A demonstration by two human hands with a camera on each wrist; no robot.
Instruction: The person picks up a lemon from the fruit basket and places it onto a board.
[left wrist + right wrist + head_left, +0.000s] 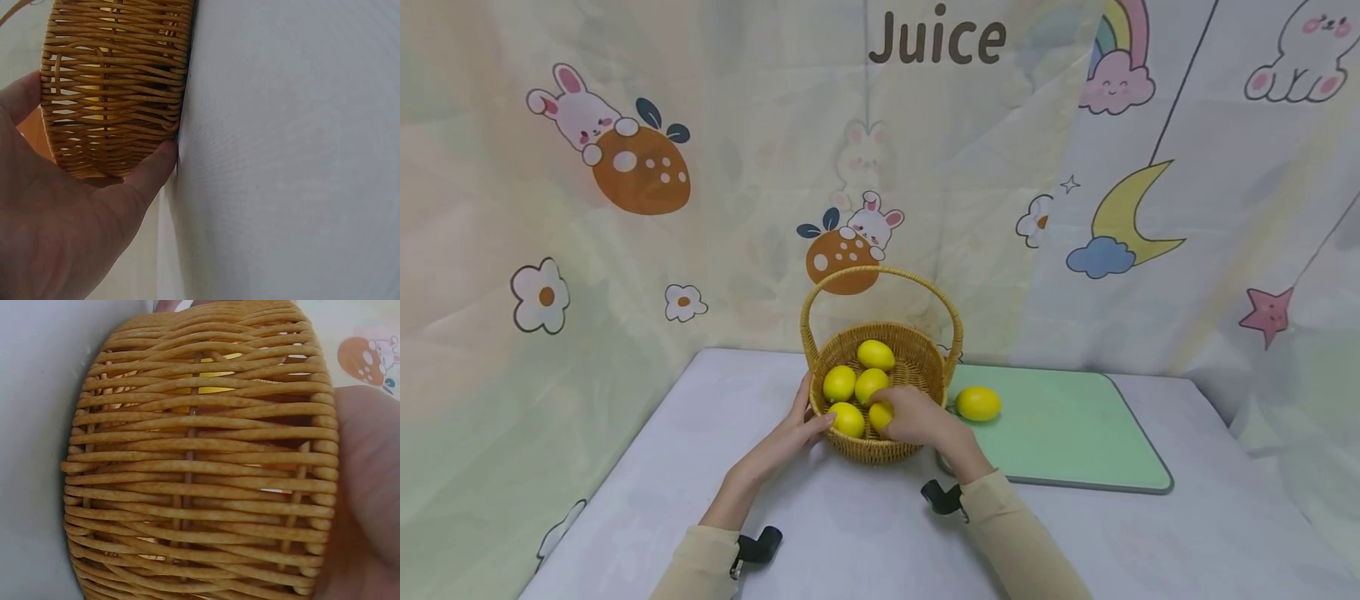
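A round wicker basket (867,452) with a tall arched handle stands on the table and holds several yellow lemons (876,355). My left hand (793,427) holds the basket's left side, its thumb at the rim. In the left wrist view, that hand (69,206) spans the woven wall, one fingertip low near the tabletop. Reaching over the right rim, my right hand (913,415) has its fingers around a lemon (881,416) low in the basket. The right wrist view shows mostly woven wall (200,462); the fingertips are hidden there.
Right of the basket lies a green cutting board (1067,433) with a dark edge, bearing one lemon (978,404). The white tabletop (850,533) extends in front. A printed curtain (745,167) hangs behind the table.
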